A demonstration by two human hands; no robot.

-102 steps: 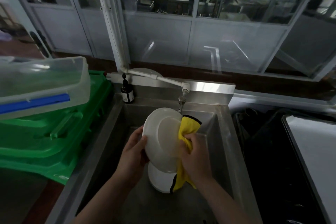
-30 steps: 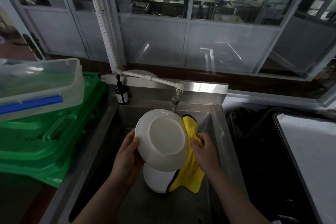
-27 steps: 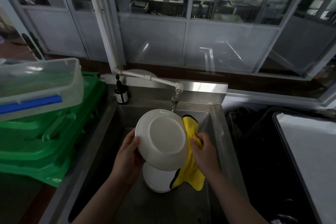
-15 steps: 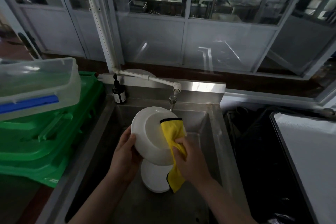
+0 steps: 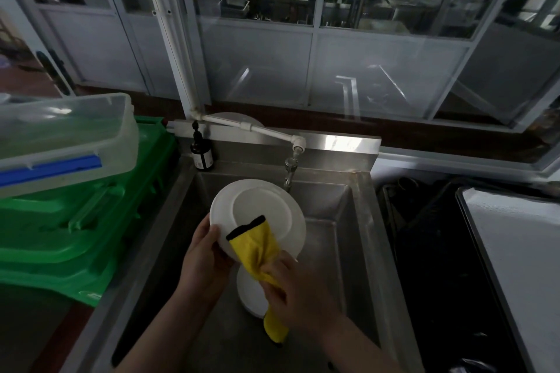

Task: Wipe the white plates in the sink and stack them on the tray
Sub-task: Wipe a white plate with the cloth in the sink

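Round glossy white plate (image 5: 260, 206) above steel sink (image 5: 360, 221), gripped by left hand (image 5: 206, 260); soft yellow cloth (image 5: 257, 248) clenched in right hand (image 5: 297, 291).

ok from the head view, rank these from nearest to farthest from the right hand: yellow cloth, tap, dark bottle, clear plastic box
1. yellow cloth, gripped in the right hand itself
2. tap, above the sink's back wall
3. dark bottle, back left corner of the sink ledge
4. clear plastic box, far left on the green crates

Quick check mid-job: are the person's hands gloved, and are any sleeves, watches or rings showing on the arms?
No gloves: the left hand and right hand are bare. Both forearms are uncovered to the frame's bottom edge, with no sleeve in view. No watch, ring or wristband shows, though the lighting is dim.
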